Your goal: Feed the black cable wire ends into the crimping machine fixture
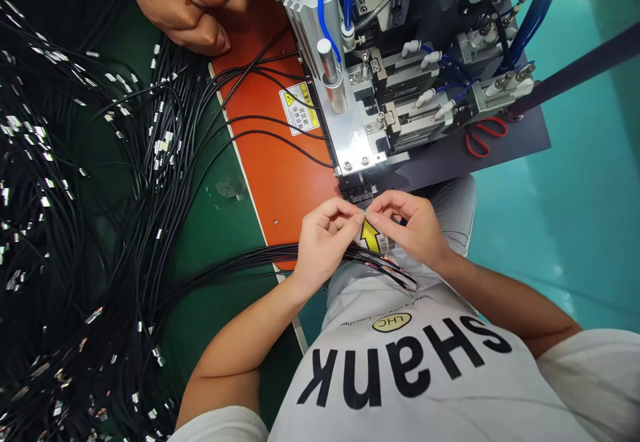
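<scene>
My left hand [323, 239] and my right hand [415, 225] meet fingertip to fingertip just below the machine's black fixture [359, 191]. Both pinch a thin cable end [364, 213] between thumb and forefinger. A bundle of black cables [240, 265] runs under my left hand and across my lap, its stripped ends [395, 274] fanning out below my right wrist. A yellow arrow sticker [371, 235] shows between my hands.
A metal machine [380, 89] with blue air hoses stands on an orange plate [280, 175]. A large heap of black cables [75, 195] covers the green table at left. Another person's hands [190, 2] work at top left. Red scissors [484, 137] lie at right.
</scene>
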A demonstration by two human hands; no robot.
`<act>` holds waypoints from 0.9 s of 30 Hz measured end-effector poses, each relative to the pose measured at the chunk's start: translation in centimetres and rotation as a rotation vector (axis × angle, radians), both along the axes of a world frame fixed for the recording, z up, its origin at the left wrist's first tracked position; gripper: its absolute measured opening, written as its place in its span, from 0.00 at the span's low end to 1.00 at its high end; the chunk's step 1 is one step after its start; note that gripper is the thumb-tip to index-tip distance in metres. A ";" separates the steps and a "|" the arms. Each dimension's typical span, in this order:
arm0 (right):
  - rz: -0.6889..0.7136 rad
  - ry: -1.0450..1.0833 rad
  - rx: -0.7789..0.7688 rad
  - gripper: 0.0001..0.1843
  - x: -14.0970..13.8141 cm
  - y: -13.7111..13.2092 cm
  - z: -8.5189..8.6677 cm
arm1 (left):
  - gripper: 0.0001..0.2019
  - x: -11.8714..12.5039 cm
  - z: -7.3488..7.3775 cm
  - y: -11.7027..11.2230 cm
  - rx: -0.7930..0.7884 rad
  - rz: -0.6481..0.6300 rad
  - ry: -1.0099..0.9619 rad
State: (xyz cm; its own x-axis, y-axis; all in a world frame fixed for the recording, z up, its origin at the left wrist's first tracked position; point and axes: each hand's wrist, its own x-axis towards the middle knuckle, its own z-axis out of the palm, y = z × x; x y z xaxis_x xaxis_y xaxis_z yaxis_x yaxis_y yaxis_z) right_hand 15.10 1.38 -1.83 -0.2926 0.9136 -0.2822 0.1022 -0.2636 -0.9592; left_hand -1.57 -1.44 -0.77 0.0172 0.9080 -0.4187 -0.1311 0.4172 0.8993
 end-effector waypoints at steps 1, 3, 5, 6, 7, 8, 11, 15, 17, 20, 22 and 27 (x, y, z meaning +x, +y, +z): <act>-0.005 -0.006 0.001 0.05 0.0 0.0 0.0 | 0.11 0.0 0.0 0.0 0.005 0.000 0.000; -0.009 -0.010 0.004 0.05 -0.1 -0.1 0.0 | 0.11 0.0 0.0 0.0 0.009 0.003 -0.003; -0.005 -0.006 0.007 0.04 -0.1 -0.1 0.0 | 0.10 0.0 0.1 0.0 0.011 0.006 -0.016; -0.004 -0.007 0.007 0.04 -0.1 -0.1 0.0 | 0.10 0.1 0.1 0.0 0.015 0.008 -0.021; -0.004 -0.011 0.007 0.04 -0.1 -0.1 0.1 | 0.10 0.1 0.1 0.0 0.018 0.012 -0.024; -0.007 -0.018 0.007 0.05 -0.1 -0.1 0.1 | 0.10 0.1 0.1 0.0 0.021 0.017 -0.026; -0.014 -0.037 0.010 0.05 -0.2 -0.2 0.1 | 0.10 0.2 0.2 0.0 0.021 0.036 -0.030; -0.005 -0.039 0.013 0.06 0.0 -0.1 0.1 | 0.10 0.2 0.1 0.0 0.018 0.034 -0.029; 0.008 -0.037 0.015 0.06 0.3 0.1 0.1 | 0.10 0.1 0.0 -0.1 0.020 0.034 -0.030; 0.022 -0.029 0.009 0.06 0.7 0.4 0.2 | 0.10 0.1 -0.1 -0.2 0.022 0.027 -0.027; 0.032 -0.025 0.015 0.06 0.9 0.5 0.3 | 0.10 0.1 -0.1 -0.2 0.024 0.017 -0.024; 0.035 -0.078 0.145 0.05 0.5 0.7 0.4 | 0.10 0.1 -0.1 -0.1 0.027 0.008 -0.034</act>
